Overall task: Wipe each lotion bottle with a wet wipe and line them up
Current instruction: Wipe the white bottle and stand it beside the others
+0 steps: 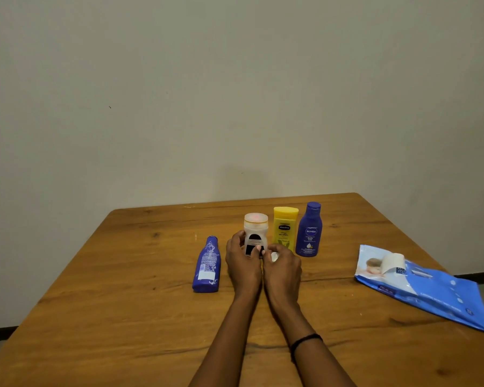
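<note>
A white lotion bottle [255, 229] with a dark label stands upright mid-table. My left hand [242, 262] grips its lower part from the left. My right hand [282, 268] is curled around a small white wet wipe [274, 256] beside the bottle's base. To the right of it, a yellow bottle [285, 228] and a blue Nivea bottle [309, 230] stand upright side by side. Another blue bottle [206, 265] lies on its side to the left of my hands.
A blue wet-wipe pack [422, 286] lies at the table's right edge with its white flap peeled up. The wooden table [123, 303] meets a plain wall at the back.
</note>
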